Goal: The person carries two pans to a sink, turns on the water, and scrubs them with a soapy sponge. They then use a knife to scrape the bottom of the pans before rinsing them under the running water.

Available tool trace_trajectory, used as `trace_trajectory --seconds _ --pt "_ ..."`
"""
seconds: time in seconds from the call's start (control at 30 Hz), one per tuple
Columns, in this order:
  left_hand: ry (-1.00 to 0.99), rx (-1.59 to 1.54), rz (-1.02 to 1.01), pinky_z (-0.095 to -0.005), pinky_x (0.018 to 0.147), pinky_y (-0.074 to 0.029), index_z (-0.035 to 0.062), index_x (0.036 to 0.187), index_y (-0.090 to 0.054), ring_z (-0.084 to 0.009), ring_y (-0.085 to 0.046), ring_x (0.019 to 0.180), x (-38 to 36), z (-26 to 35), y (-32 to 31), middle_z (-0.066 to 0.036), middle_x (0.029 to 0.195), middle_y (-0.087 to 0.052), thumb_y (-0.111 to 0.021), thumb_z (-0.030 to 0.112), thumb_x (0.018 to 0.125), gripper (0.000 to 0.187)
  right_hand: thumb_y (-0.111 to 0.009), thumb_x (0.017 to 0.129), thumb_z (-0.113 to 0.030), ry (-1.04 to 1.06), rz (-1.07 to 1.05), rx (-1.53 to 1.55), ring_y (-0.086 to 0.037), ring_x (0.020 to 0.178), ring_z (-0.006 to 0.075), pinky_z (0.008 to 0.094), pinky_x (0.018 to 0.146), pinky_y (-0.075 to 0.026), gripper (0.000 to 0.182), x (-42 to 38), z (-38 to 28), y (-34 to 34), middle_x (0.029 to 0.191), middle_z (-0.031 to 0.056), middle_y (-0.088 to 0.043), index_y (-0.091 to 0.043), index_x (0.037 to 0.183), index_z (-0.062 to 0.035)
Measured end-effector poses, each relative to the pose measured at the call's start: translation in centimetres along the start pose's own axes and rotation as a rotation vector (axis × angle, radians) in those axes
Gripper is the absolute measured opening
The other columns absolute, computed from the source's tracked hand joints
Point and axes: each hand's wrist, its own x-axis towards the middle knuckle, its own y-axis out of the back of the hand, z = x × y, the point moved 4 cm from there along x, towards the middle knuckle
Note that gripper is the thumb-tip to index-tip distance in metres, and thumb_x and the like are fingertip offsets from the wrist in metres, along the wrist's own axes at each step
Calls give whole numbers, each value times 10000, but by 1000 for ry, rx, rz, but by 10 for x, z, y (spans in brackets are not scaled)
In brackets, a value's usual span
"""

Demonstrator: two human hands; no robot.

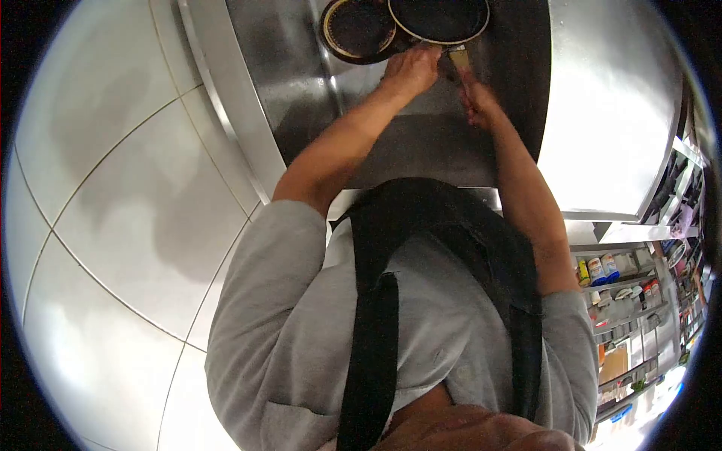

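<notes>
Two dark round pans lie side by side at the top of the view in a metal basin. The right pan [440,16] has a light rim, and the left pan [359,28] has a worn, brownish ring. My left hand [412,71] is closed at the near edge of the right pan; its fingertips are partly hidden, and a handle cannot be made out. My right hand [480,101] is wrapped round a flat tool [459,60] with a yellowish part, which points up to the pan's near rim.
The dark metal basin [429,150] has a raised edge on the left. A bright steel surface [609,113] lies to its right. White tiles [135,203] fill the left side. Shelves [628,301] with bottles and containers stand at the lower right.
</notes>
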Motion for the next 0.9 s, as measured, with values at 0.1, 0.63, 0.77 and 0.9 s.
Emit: trace_trajectory --seconds 0.1,0.63,0.77,0.9 --pt "148 -5 -68 -465 763 -510 35 1021 -620 -366 -640 884 2 9 -8 -205 923 -652 -483 165 887 232 -402 889 -649 -53 19 16 -336 352 148 330 342 -262 541 4 -2 -5 480 -7 -384 -473 765 -128" --pt "83 46 -36 -470 775 -513 27 1007 -599 -376 -635 901 -17 0 12 -227 955 -645 -501 109 817 229 -450 880 -632 -42 143 -25 -304 381 119 318 362 -255 537 -2 -5 -7 505 -27 -362 -467 677 -136" --pt "38 113 4 -475 725 -520 8 1013 -576 -372 -643 862 -22 -4 8 -212 921 -649 -490 88 813 232 -445 882 -634 60 125 -20 -305 387 116 313 373 -250 539 -5 -12 -11 499 -29 -352 -454 673 -137" --pt "-91 142 -20 -496 698 -519 11 1049 -549 -382 -642 829 -23 -12 7 -212 918 -642 -466 91 824 252 -440 886 -630 4 153 -2 -298 388 127 319 385 -249 531 3 -7 -5 500 -31 -342 -444 670 -144"
